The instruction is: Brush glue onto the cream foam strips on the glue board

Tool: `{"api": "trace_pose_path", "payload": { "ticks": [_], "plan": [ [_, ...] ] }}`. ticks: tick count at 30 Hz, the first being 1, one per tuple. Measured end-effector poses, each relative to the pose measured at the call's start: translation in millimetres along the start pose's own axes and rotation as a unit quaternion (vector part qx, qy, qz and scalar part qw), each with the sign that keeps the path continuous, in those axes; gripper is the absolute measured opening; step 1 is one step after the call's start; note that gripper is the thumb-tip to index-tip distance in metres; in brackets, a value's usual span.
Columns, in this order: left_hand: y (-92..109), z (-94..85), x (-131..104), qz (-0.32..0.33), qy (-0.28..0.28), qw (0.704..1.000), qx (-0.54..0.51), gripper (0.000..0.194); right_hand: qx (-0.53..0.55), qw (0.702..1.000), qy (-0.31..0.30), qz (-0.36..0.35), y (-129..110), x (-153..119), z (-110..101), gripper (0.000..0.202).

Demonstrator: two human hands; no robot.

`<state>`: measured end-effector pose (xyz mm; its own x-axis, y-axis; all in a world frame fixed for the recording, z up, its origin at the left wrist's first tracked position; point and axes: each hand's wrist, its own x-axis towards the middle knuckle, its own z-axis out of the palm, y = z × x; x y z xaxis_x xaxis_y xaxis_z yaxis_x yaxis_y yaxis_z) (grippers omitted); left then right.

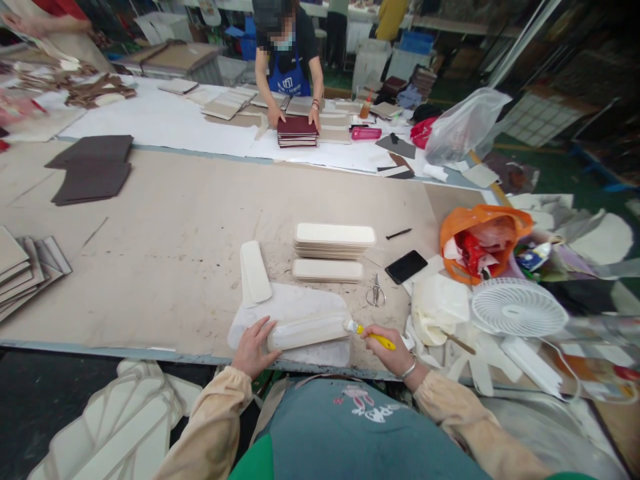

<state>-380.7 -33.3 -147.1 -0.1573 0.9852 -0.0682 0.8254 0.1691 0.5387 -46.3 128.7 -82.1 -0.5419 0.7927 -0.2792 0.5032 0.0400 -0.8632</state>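
My right hand [388,349] grips a paintbrush [381,339] by its yellow handle. The brush's bristles touch the right end of a long off-white strip [310,331] with rounded ends. On the strip's left end my left hand [255,347] lies with its fingers spread. Beneath the strip is a pale sheet [295,300] near the table's front edge. Two cream strips [257,272] overlap on the sheet's upper left. Behind it stand a taller stack of cream strips [334,240] and a lower stack [327,270].
Scissors [376,293], a black phone [406,267] and a pen [399,233] lie to the right. Beyond them are a white container [440,303], an orange bag [450,233] and a fan [520,307]. A co-worker [289,67] handles maroon pieces [298,132] across the table.
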Motion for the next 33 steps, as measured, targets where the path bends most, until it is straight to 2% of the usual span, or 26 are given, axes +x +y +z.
{"api": "trace_pose_path", "payload": {
  "ticks": [6,8,10,16,21,23,25,28,30,33],
  "plan": [
    [-1.4,0.4,-0.5,0.003,-0.006,1.0,0.018,0.069,0.062,0.995,-0.07,-0.032,-16.3,9.3,38.0,0.017],
    [-1.9,0.4,-0.6,0.004,-0.009,1.0,0.025,0.068,0.065,0.995,-0.074,-0.03,-15.1,12.8,42.7,0.016],
    [-1.4,0.0,-0.5,0.002,-0.012,0.999,0.03,0.068,0.069,0.996,-0.058,-0.01,-9.1,14.6,37.8,0.016],
    [3.8,-1.3,0.1,-0.029,-0.022,0.999,0.026,0.067,0.074,0.996,0.022,0.051,8.4,12.3,2.4,0.016],
    [8.5,-7.0,-3.5,-0.054,-0.05,0.997,0.013,0.08,0.08,0.995,0.045,0.038,-0.9,4.4,-3.5,0.019],
    [9.1,-12.5,-1.7,-0.062,-0.043,0.997,-0.008,0.082,0.076,0.994,0.064,0.037,-2.9,0.4,-4.0,0.023],
    [6.7,-19.7,6.0,-0.102,-0.003,0.995,-0.02,0.07,0.058,0.993,0.097,0.035,-1.1,-2.7,-6.2,0.026],
    [-2.4,-31.9,29.6,-0.239,0.058,0.969,0.002,0.049,0.023,0.988,0.15,0.03,5.7,-5.7,-11.3,0.029],
    [-10.2,-38.6,50.7,-0.317,0.062,0.946,0.03,0.048,0.005,0.984,0.174,0.031,9.9,-7.7,-14.2,0.031],
    [-20.7,-43.5,83.3,-0.356,0.054,0.931,0.053,0.056,-0.012,0.978,0.206,0.03,14.1,-11.0,-15.4,0.032]
  ]
}}
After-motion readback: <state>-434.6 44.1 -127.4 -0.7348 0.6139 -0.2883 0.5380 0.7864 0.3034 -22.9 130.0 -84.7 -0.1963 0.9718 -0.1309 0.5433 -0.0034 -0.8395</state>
